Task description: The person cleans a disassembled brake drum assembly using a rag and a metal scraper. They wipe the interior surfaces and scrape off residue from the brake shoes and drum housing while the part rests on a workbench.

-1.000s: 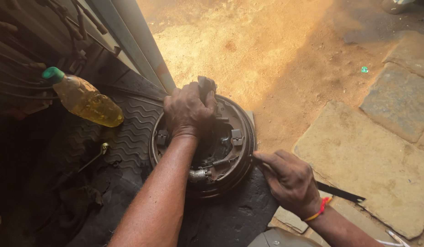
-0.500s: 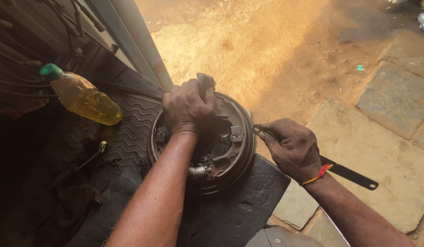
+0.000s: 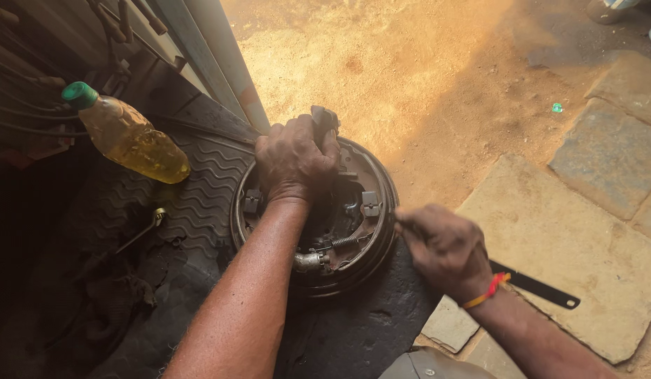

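A round, greasy brake drum assembly (image 3: 371, 231) with shoes and a return spring (image 3: 343, 242) lies on a black rubber mat (image 3: 199, 203). My left hand (image 3: 294, 161) presses on its top edge, clenched around a dark part (image 3: 324, 118) that sticks up above the fingers. My right hand (image 3: 444, 249) is at the drum's right rim, closed around a thin tool whose tip touches the rim. A red and yellow thread circles that wrist.
A plastic bottle (image 3: 132, 137) of yellow oil with a green cap leans at the left. A flat dark tool (image 3: 539, 286) lies on the stone slabs (image 3: 550, 231) at the right. Sandy ground (image 3: 409, 77) stretches behind. A metal hook (image 3: 139, 230) rests on the mat.
My right hand has moved up and left from the stone slab to the drum's right rim. The left hand has stayed on the drum's top.
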